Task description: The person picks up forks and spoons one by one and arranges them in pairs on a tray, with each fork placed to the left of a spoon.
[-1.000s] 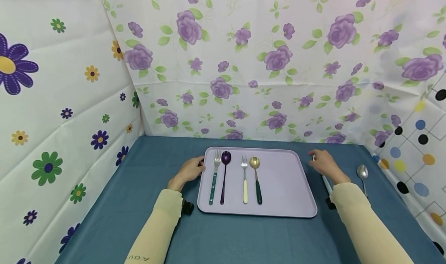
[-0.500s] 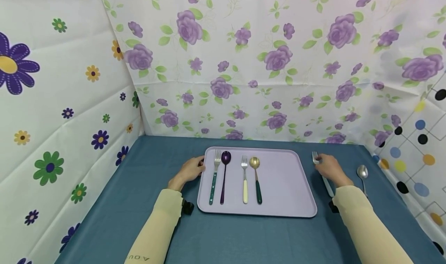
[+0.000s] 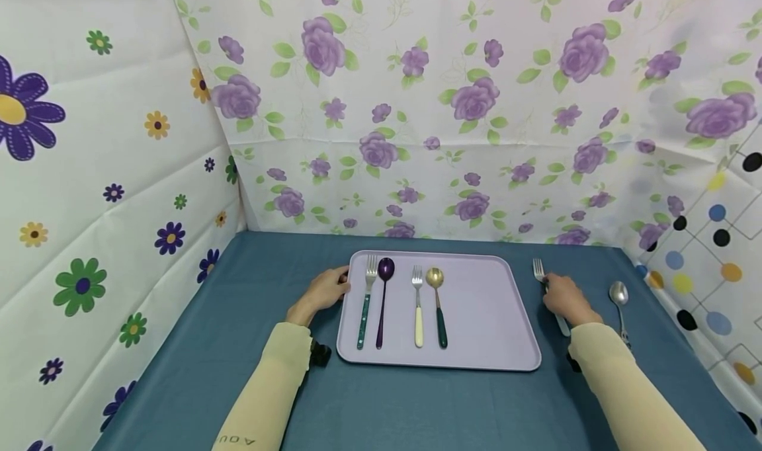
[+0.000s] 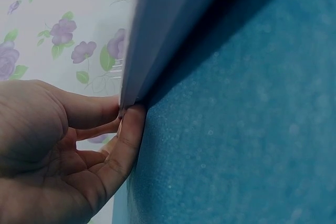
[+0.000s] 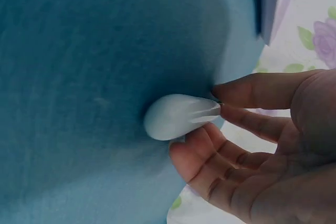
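The left hand (image 3: 323,290) pinches the left rim of a pale lilac tray (image 3: 482,305). In the left wrist view, thumb and index finger (image 4: 126,135) close on the tray's edge (image 4: 144,51). Right of the tray, the right hand (image 3: 568,297) holds a fork (image 3: 538,266) with a pale handle around its middle, tines pointing away. In the right wrist view the pale handle (image 5: 173,116) lies between thumb and fingers, close to the blue cloth. On the tray lie a green-handled fork (image 3: 364,312), a purple spoon (image 3: 385,269), a cream-handled fork (image 3: 419,325) and a gold spoon with green handle (image 3: 442,328).
A silver spoon (image 3: 619,294) lies on the blue tablecloth (image 3: 417,408), right of the right hand, its handle end near the sleeve. A flowered sheet (image 3: 381,107) hangs behind the table, with patterned sheets at both sides.
The right hand has drawn back toward the person along the fork, from its tines to its middle, and the tines have come into view. The left hand and tray stay put.
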`<state>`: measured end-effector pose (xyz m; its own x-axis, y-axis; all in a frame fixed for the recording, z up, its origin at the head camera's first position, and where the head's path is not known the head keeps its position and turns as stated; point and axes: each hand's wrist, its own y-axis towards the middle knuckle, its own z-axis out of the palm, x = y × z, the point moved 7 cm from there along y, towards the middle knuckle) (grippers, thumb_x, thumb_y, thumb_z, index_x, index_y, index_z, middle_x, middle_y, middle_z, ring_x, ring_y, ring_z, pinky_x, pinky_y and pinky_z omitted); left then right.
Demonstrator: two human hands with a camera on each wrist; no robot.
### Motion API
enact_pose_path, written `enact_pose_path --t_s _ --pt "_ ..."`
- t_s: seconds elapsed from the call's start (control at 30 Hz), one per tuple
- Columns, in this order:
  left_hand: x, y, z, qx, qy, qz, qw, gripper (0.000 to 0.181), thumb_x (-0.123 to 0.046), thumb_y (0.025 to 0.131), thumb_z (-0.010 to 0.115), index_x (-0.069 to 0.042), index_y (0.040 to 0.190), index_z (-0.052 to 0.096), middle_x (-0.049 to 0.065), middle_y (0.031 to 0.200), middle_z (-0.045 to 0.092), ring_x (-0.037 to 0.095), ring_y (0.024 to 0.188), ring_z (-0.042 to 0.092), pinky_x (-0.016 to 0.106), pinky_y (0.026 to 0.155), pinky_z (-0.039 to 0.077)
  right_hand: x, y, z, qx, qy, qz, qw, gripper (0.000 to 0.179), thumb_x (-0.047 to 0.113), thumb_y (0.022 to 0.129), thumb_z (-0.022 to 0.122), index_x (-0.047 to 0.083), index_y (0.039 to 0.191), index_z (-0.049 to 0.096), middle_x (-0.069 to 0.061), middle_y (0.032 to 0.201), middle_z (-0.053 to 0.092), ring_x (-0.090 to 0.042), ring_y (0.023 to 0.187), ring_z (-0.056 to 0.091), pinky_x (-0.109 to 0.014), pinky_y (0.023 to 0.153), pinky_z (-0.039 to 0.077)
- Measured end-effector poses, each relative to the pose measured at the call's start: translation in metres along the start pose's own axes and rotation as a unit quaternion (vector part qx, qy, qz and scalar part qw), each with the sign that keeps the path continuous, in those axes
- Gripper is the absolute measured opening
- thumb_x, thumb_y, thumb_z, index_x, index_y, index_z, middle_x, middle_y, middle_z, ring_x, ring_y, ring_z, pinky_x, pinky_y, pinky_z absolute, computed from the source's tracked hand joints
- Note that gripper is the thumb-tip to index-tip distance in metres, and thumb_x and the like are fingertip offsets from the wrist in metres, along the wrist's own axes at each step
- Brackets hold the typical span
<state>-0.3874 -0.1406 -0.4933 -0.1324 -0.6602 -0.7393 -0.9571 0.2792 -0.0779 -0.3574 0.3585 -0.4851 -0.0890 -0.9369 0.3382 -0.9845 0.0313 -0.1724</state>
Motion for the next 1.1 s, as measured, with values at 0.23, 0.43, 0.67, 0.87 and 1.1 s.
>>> enact_pose_path --t_s 0.23,0.43,0.67,0.87,1.1 --pt "0.000 0.000 0.000 -0.003 0.008 -0.002 1.0000 0.049 -0.004 0.106 0.055 0.008 0.152 0.046 0.012 0.102 0.063 0.023 0.090 0.068 0.040 0.080 0.056 0.003 0.000 0.003 -0.026 -0.021 -0.008 0.9994 0.046 -0.004 0.094 0.050 -0.021 0.137 0.050 -0.046 0.133 0.050 -0.064 0.118 0.051 -0.071 0.094 0.045" --pt "-0.001 -0.001 -0.001 -0.003 0.013 -0.004 0.9999 0.049 -0.004 0.106 0.055 0.007 0.152 0.047 0.012 0.102 0.063 0.022 0.087 0.068 0.040 0.080 0.055 0.006 -0.002 0.006 -0.018 -0.023 -0.003 0.9996 0.045 -0.002 0.096 0.048 -0.022 0.137 0.049 -0.047 0.132 0.050 -0.064 0.116 0.053 -0.071 0.089 0.047" --pt "0.000 0.000 -0.001 -0.003 0.009 -0.008 0.9999 0.049 -0.005 0.106 0.055 0.007 0.153 0.046 0.013 0.104 0.064 0.023 0.091 0.069 0.040 0.081 0.057 0.006 -0.002 0.005 -0.015 -0.018 0.002 0.9997 0.046 -0.002 0.096 0.048 -0.021 0.137 0.049 -0.047 0.132 0.050 -0.065 0.116 0.052 -0.071 0.090 0.046" --pt "-0.001 0.000 -0.001 -0.001 0.008 -0.007 0.9999 0.050 -0.005 0.106 0.055 0.007 0.153 0.045 0.013 0.104 0.064 0.024 0.092 0.069 0.040 0.081 0.057 0.002 0.000 0.002 -0.008 0.000 0.002 1.0000 0.049 -0.002 0.095 0.047 -0.021 0.140 0.047 -0.046 0.134 0.049 -0.064 0.116 0.052 -0.070 0.091 0.046" --pt "0.000 0.001 -0.001 -0.002 0.004 -0.002 1.0000 0.050 -0.004 0.106 0.055 0.008 0.153 0.045 0.013 0.104 0.064 0.024 0.092 0.069 0.039 0.081 0.058 0.010 -0.002 -0.005 0.008 0.033 0.001 0.9994 0.051 0.000 0.097 0.046 -0.020 0.143 0.043 -0.046 0.134 0.049 -0.058 0.110 0.059 -0.062 0.083 0.052"
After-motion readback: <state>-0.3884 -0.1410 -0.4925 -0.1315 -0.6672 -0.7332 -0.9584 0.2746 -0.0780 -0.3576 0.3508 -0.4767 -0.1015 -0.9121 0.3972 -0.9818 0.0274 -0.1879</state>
